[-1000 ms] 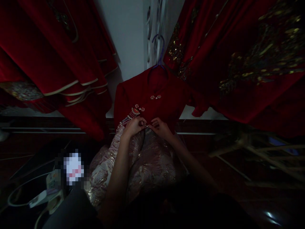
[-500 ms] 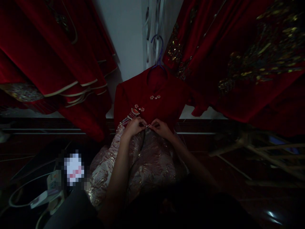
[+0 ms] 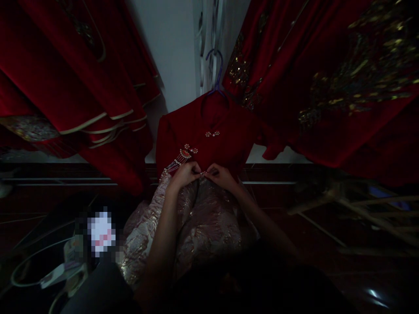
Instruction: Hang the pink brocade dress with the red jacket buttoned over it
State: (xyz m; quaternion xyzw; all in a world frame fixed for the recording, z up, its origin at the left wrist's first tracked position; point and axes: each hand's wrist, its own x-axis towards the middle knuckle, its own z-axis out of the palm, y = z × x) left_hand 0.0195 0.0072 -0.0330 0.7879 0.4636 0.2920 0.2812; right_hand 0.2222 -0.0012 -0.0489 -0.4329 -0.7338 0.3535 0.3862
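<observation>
A short red jacket (image 3: 225, 150) hangs from a purple hanger (image 3: 218, 72) in front of me. Down at its lower front edge, my left hand (image 3: 185, 175) pinches one side of a small beaded clasp (image 3: 203, 173). My right hand (image 3: 222, 177) is closed on the clasp's other side, fingertips close to the left ones. Another beaded clasp (image 3: 212, 134) sits fastened at the collar. On the left of the chest are a similar clasp (image 3: 193, 150) and a fan-shaped tassel ornament (image 3: 185, 154). Beneath the jacket hangs a shiny pale pink skirt (image 3: 212, 218), partly covered by my forearms.
Red garments with pale piping (image 3: 94, 117) hang at left, and a red garment with gold sequins (image 3: 353, 83) at right. A lit, blurred-out screen (image 3: 102, 233) is at lower left beside a pale cable loop (image 3: 19, 266). A wooden rack (image 3: 360, 213) stands at right. The scene is dim.
Both hands stay pinched at the same clasp, with only a very slight shift of the fingers. The garments hang almost unchanged.
</observation>
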